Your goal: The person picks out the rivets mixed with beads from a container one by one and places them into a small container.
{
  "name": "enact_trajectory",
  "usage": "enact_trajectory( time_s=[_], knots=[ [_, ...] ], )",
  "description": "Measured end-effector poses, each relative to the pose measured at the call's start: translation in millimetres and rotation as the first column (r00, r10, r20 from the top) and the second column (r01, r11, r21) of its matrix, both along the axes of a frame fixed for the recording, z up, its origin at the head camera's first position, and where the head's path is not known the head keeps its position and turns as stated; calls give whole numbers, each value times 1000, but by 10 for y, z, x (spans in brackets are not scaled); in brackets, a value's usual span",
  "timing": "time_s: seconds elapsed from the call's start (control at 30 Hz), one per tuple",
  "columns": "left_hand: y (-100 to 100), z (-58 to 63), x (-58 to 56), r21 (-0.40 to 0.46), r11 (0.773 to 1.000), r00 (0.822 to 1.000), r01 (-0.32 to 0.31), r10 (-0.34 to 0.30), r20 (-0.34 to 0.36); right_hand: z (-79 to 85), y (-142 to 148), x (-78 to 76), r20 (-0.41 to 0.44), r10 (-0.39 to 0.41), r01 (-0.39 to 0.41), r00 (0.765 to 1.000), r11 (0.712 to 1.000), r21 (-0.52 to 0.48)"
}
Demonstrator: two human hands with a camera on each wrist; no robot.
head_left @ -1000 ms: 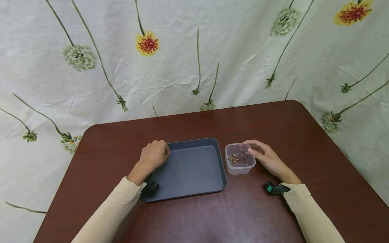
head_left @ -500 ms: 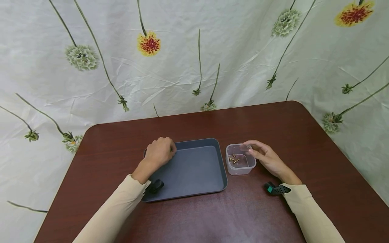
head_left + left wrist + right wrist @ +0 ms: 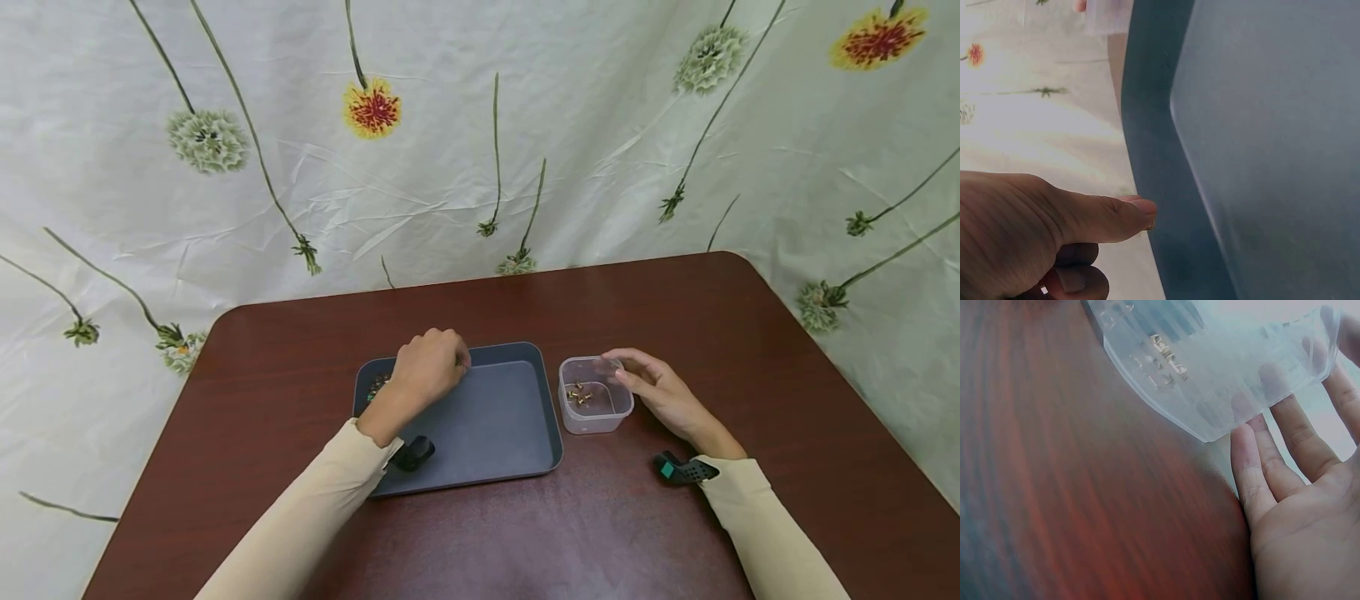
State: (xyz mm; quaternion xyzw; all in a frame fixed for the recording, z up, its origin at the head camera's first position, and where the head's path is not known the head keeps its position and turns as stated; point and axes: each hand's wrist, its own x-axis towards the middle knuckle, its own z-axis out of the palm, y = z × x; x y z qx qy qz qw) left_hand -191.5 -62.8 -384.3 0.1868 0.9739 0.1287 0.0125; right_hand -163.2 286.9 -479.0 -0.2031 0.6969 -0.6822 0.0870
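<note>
My left hand (image 3: 431, 367) is over the left half of a dark grey tray (image 3: 551, 417). In the left wrist view its thumb and forefinger pinch a tiny brass-coloured piece (image 3: 1150, 227), mostly hidden by the fingertips. Small mixed pieces (image 3: 379, 383), some green and some brass, lie in the tray's far left corner, partly behind the wrist. My right hand (image 3: 663, 396) holds the right side of a clear plastic container (image 3: 592, 422), thumb and fingers at its rim and wall. Several small brass pieces (image 3: 1169, 356), like short screws, lie inside it.
The container stands just right of the tray on a dark brown wooden table (image 3: 622, 533). A flower-printed white cloth (image 3: 450, 167) hangs behind the table's far edge. Each wrist wears a dark strap.
My left hand has moved right and slightly away from me over the tray, uncovering the small pieces in its far left corner. The right hand and container stay put.
</note>
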Motion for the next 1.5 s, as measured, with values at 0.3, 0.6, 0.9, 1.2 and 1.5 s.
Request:
enact_trajectory(
  time_s=[0.3,0.6,0.9,1.2,1.5],
  knots=[
    [264,91,24,1,999,999,54,-54,2,13,-9,16,4,-3,3,1000,1000,1],
    [497,175,88,-6,995,995,104,-104,-3,-8,9,8,0,-1,1,1000,1000,1],
    [670,248,122,-13,991,991,136,-136,-4,-4,9,5,-1,-9,9,1000,1000,9],
    [844,294,160,8,984,984,176,-176,8,-7,4,-5,-2,-10,10,1000,1000,21],
    [1047,273,218,-7,975,975,221,-221,22,-3,0,4,8,-13,13,1000,999,32]
  ],
)
